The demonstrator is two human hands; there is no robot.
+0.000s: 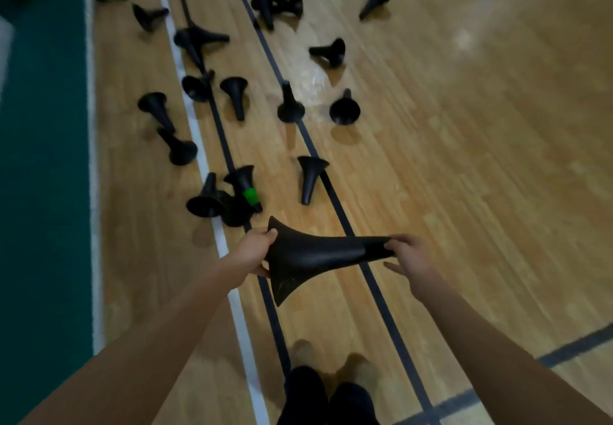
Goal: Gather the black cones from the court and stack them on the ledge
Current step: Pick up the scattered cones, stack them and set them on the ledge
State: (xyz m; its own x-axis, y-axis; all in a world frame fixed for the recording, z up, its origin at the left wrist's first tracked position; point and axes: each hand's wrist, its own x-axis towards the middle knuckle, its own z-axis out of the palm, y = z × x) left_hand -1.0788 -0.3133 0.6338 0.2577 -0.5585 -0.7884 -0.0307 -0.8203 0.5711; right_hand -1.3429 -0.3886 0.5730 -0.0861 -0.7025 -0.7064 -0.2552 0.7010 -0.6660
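I hold a black cone (pixel 308 255) sideways above the wooden court floor, its wide base to the left and its narrow tip to the right. My left hand (pixel 253 250) grips the rim of the base. My right hand (pixel 409 255) pinches the narrow tip. Several more black cones lie scattered on the floor ahead, most tipped over, such as one cone (pixel 310 177) just beyond my hands. One fallen cone with a green band (pixel 247 189) lies in a small cluster near the white line.
A white line (pixel 205 172) and two dark lines (pixel 311 146) run away from me across the wooden floor (pixel 464 159). A green strip (pixel 43 159) borders the court at the left. My feet and dark trouser legs (pixel 328 394) show at the bottom.
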